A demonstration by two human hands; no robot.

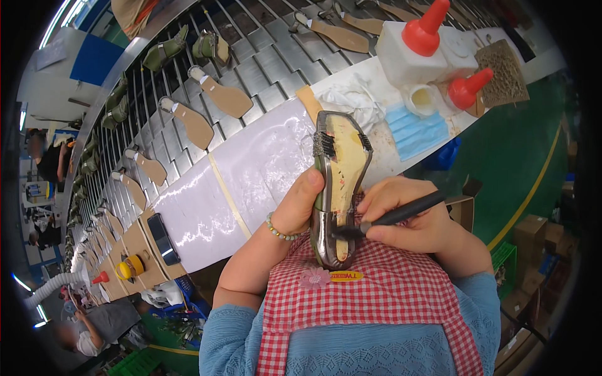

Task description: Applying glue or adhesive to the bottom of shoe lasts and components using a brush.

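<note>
A shoe upper on a last [346,156] is held bottom side up in front of my chest, its pale yellow underside showing inside dark edges. My left hand [300,199] is closed around its left side, the thumb along the edge. Between the fingers of my right hand [417,222] is a black-handled brush [409,208]. The dark brush head meets the underside near the lower end of the shoe, by the shiny brownish part. Some of the shoe's left side is hidden by my left hand.
Tan soles [227,98] and green shoes [166,50] lie on the metal conveyor [269,69]. At the right stand a white bottle with a red nozzle [426,31], a cup of yellowish liquid [421,99], a blue mask [414,130] and a crumpled white cloth [357,100]. A phone [163,238] lies left.
</note>
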